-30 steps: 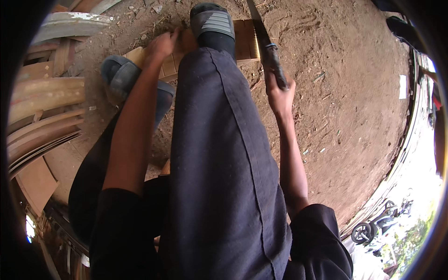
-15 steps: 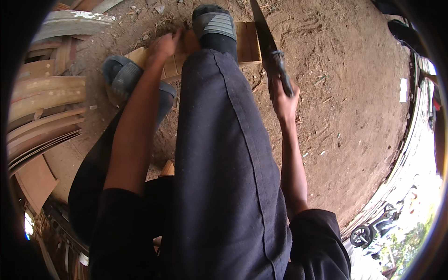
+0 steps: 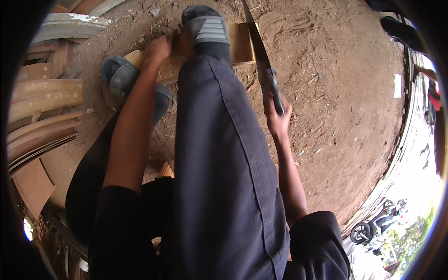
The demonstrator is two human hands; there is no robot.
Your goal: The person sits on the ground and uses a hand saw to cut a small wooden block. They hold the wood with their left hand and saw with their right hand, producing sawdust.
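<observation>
One pale-brown wooden board seems not yet sawn through, right hand wrapped round a long dark metal saw, left hand at the board, grip unclear.

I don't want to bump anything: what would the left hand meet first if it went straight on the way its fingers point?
Probably the striped sandal, ahead and right of the left hand; depth is unclear in this view.
</observation>
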